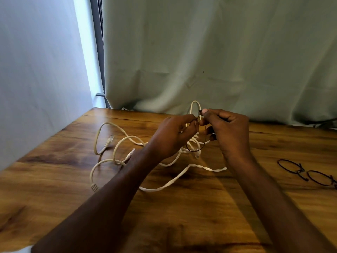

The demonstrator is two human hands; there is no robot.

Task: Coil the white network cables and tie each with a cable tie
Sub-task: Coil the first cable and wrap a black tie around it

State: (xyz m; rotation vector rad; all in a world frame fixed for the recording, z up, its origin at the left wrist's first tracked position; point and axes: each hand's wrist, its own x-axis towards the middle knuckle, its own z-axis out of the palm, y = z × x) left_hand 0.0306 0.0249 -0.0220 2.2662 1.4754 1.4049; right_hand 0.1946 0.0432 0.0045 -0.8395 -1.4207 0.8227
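White network cables (116, 143) sprawl in loose loops over the wooden table (182, 207), with clear plugs lying at the left. My left hand (175, 136) and my right hand (228, 130) meet above the tangle. Both pinch a thin black cable tie (196, 150), whose loop hangs below the fingers around a bunch of white cable. A small white cable loop (196, 106) stands up between the fingertips. The black tie's end pokes out by my right thumb.
Two more black cable ties (310, 172), looped, lie on the table at the right. A pale green curtain (218, 52) hangs behind the table's far edge. A white wall (36, 70) borders the left side.
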